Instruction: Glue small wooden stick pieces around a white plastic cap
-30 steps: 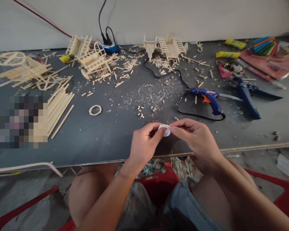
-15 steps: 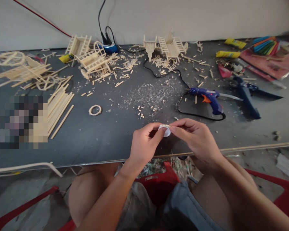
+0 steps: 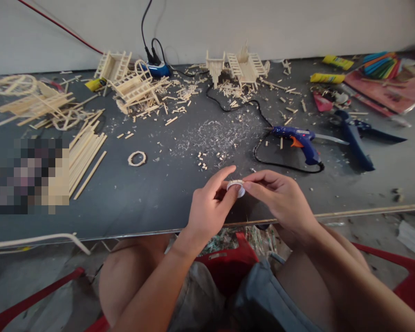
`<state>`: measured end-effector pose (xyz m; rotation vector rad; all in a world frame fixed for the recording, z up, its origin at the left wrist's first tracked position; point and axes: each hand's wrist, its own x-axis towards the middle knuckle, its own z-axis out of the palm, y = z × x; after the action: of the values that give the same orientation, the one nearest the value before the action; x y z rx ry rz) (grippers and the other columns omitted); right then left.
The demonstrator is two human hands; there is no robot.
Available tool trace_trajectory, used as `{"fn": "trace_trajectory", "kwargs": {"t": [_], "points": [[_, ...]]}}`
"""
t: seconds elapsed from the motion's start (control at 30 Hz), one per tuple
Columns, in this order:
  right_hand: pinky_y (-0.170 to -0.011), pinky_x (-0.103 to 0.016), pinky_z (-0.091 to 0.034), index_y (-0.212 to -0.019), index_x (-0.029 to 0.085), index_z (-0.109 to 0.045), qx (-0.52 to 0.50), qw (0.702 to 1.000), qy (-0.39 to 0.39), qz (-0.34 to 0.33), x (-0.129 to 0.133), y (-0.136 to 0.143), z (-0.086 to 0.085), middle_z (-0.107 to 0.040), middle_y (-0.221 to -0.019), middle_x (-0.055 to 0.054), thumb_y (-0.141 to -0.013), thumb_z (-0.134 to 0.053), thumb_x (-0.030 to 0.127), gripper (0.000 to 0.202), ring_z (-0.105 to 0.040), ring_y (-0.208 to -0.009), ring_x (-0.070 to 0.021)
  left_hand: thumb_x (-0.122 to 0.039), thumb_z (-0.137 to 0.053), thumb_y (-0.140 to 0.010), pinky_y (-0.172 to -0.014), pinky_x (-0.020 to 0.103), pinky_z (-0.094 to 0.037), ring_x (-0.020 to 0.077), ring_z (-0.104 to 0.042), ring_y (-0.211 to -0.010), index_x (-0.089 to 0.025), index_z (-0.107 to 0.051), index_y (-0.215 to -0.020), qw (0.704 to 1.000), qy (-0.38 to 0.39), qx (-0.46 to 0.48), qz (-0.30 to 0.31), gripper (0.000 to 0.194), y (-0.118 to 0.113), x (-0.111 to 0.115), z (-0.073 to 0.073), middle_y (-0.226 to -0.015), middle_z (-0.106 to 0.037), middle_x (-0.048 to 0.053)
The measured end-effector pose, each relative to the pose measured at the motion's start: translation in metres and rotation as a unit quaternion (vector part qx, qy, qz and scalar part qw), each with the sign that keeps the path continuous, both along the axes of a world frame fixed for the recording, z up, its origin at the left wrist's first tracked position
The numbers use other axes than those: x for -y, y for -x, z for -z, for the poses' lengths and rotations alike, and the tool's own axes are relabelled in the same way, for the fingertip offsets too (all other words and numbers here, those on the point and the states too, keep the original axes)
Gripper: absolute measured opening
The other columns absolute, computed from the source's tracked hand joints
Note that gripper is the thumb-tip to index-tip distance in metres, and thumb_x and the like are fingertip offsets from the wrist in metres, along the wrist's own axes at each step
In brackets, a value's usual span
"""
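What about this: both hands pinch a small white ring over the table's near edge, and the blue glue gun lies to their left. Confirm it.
Not quite. The head view shows the left hand and right hand pinching the small white ring over the table's near edge, but the blue glue gun lies to their right, not their left.

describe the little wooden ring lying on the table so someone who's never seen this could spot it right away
Start at the dark grey table and find the bundle of long sticks on its left side. Just right of them lies the small wooden ring, flat and alone on bare surface. It is the only closed loop there; its neighbours are straight sticks and tiny offcuts.
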<state>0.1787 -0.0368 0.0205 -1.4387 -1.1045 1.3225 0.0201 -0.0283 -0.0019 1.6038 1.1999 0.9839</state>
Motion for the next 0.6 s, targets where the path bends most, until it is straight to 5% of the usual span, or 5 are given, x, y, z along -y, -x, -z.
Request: {"fn": "trace_trajectory", "kwargs": {"t": [0.6], "points": [[-0.073,-0.027,-0.051,-0.082,0.020,-0.070,-0.054,0.998,0.000,-0.019,0.0010,-0.0017,0.0053,-0.073,-0.082,-0.002,-0.076,-0.072,0.036,0.017,-0.066,-0.077,-0.0147,-0.025,-0.053,-0.092,-0.061,0.021,-0.058,0.0096,-0.067,-0.064,-0.023,-0.063,-0.111,0.999,-0.025,0.023,0.022,0.022,0.0016,0.0036,0.0004,-0.094,-0.073,0.002]]}}
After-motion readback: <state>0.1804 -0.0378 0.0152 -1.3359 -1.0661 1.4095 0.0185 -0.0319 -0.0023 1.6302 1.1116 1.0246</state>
